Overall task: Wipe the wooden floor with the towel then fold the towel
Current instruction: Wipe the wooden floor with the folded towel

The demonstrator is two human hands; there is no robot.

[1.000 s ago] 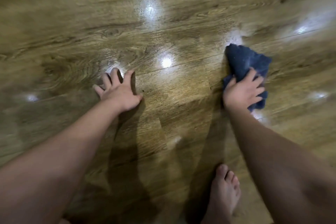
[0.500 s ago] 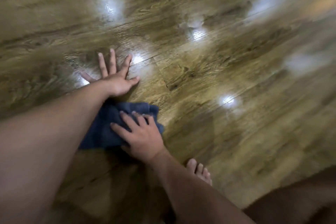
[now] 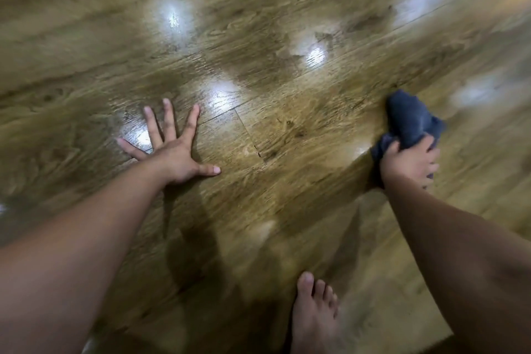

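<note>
A crumpled dark blue towel lies on the glossy wooden floor at the right. My right hand grips its near end and holds it down on the boards; the hand is blurred. My left hand lies flat on the floor at centre left, fingers spread wide, bearing my weight. It is well apart from the towel.
My bare foot stands on the floor at the bottom centre. Bright lamp reflections dot the planks. A floor edge or step shows at the lower right corner.
My right hand has swept the towel from beside my left hand far out to the right. My left hand stays planted on the floor, fingers spread.
</note>
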